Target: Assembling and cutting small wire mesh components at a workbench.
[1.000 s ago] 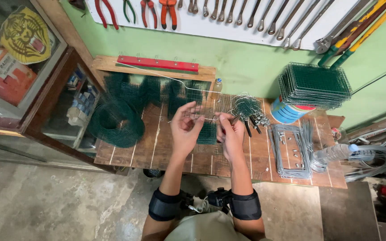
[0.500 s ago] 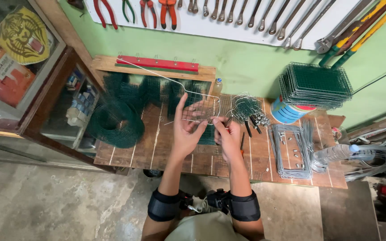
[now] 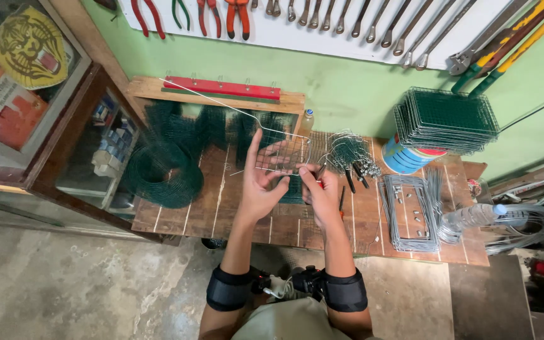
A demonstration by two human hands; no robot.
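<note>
Left hand (image 3: 260, 182) raised over the middle of the bench (image 3: 221, 214), palm spread wide, fingers up behind a small mesh panel (image 3: 283, 155) and touching it. Right hand (image 3: 322, 192) just beside it, fingers pinched narrow at the panel's lower right corner; whether a tool sits in that pinch cannot be told. A long wire (image 3: 221, 106) runs from the panel's top edge up and left, ending over the red rack (image 3: 221, 88) on the shelf at the bench's back edge.

Left end of bench: roll of green mesh (image 3: 158, 173), more green mesh bunched behind it. Right of the hands: tangle of wire hooks (image 3: 347, 150), pliers (image 3: 355, 173) beneath. Further right, flat wire frames (image 3: 407, 211), near the right edge. Back right corner: stack of green mesh panels (image 3: 445, 119) resting on a blue tin (image 3: 407, 160). Plastic bottle (image 3: 473, 217) lying at the right edge, wire coil (image 3: 530, 223) beyond it.

Wall above: pliers and spanners hung in a row (image 3: 322, 16)
</note>
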